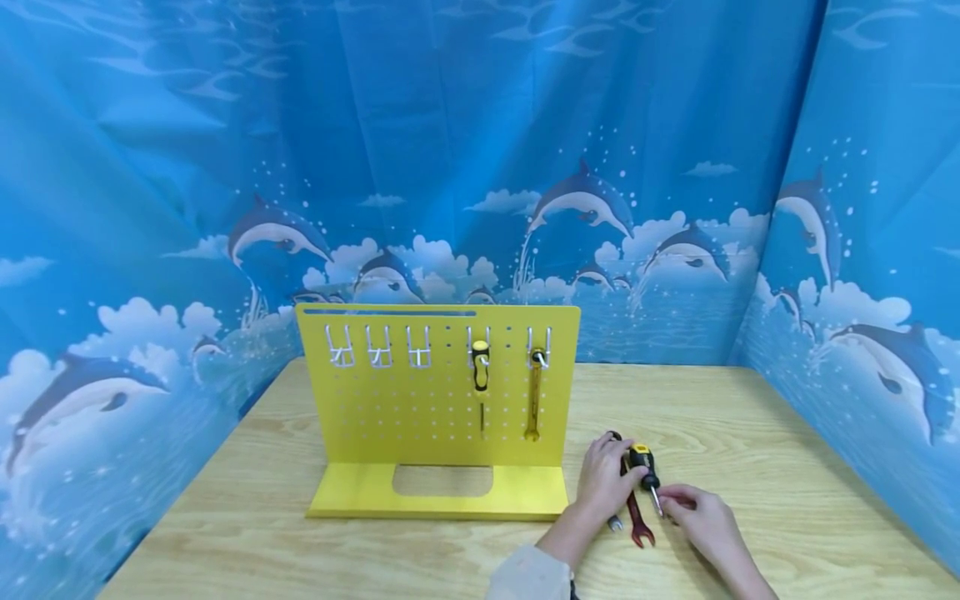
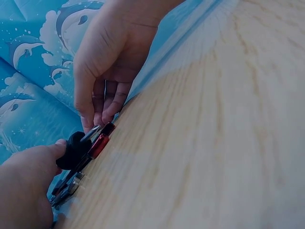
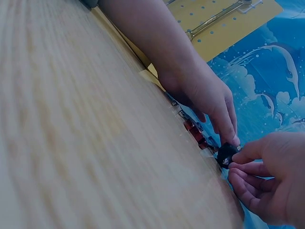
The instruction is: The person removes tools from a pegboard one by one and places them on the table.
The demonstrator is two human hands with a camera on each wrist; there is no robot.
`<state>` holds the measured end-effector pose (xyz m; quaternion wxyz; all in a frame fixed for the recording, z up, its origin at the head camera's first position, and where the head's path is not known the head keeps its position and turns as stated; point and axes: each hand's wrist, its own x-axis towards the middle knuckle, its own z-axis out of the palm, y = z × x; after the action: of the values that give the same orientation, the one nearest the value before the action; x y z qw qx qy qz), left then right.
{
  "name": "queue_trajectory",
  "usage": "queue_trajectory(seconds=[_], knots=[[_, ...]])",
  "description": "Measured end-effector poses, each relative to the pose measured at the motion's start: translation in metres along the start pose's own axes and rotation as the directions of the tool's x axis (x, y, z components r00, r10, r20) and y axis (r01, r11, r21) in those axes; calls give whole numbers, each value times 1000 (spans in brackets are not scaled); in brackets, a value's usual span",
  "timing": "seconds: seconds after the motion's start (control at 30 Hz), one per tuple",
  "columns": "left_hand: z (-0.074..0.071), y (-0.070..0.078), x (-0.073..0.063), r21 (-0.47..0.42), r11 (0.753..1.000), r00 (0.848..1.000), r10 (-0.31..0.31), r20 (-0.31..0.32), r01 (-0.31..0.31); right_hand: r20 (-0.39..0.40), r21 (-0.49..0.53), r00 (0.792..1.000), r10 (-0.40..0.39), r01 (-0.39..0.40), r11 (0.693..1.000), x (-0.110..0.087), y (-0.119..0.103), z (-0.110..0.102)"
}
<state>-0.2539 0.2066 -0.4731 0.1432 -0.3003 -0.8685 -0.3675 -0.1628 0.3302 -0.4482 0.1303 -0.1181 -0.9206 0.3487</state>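
A screwdriver point(image 1: 642, 460) with a stubby black-and-yellow handle lies at the right of the table, its metal shaft pointing toward me. My left hand point(image 1: 603, 481) is at the handle, thumb against its side and fingers by its far end. At the shaft's tip, my right hand point(image 1: 701, 523) pinches with thumb and forefinger. In the left wrist view the black handle point(image 2: 71, 151) shows beside the left thumb. Under and beside the left hand lie a red open-ended wrench point(image 1: 640, 527) and a silver-ended tool point(image 1: 615, 523), both partly covered.
A yellow pegboard stand point(image 1: 442, 417) stands left of the hands. On its hooks hang a yellow-and-black screwdriver point(image 1: 481, 371) and a gold-coloured wrench point(image 1: 535, 400); three white hooks point(image 1: 379, 346) at its left carry nothing. A blue dolphin curtain point(image 1: 450, 167) surrounds the wooden table point(image 1: 690, 400).
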Motion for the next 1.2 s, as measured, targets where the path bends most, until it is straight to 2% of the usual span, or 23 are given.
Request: queue_trajectory(seconds=[0.2,0.33,0.43,0.57,0.67,0.77,0.87,1.0,1.03,1.1,1.2], knots=[[-3,0,0,-89,995,999,-48,0,48,-70,20,998,-5,7,1000,1,-2,-1],[-7,0,1,-191,979,997,-76,-34,68,-125,41,992,-4,10,999,2,-5,-1],[-11,2,2,-283,956,993,-99,-61,78,-159,67,987,9,2,998,1,-8,-1],[-18,6,0,-408,909,991,-118,-61,83,-161,144,985,58,-35,989,-1,-13,-5],[-27,9,-1,-457,888,994,-83,-70,42,-142,191,987,75,-47,980,-3,-20,-9],[-40,12,-1,-457,889,996,-24,-90,-20,-130,205,990,56,-28,978,-2,-27,-12],[-57,15,-1,-448,892,994,17,-106,-63,-173,193,985,-25,59,979,12,-10,-4],[-80,15,-5,-466,881,993,34,-114,-84,-172,218,981,-86,123,968,12,-32,-8],[-86,14,-6,-475,876,993,33,-117,-85,-157,232,984,-87,122,965,10,-43,-10],[-98,11,-9,-488,869,992,31,-118,-86,-119,277,988,-94,124,953,1,-79,-19],[-118,8,-13,-485,865,987,61,-148,-126,-100,315,985,-139,164,935,1,-100,-15]])
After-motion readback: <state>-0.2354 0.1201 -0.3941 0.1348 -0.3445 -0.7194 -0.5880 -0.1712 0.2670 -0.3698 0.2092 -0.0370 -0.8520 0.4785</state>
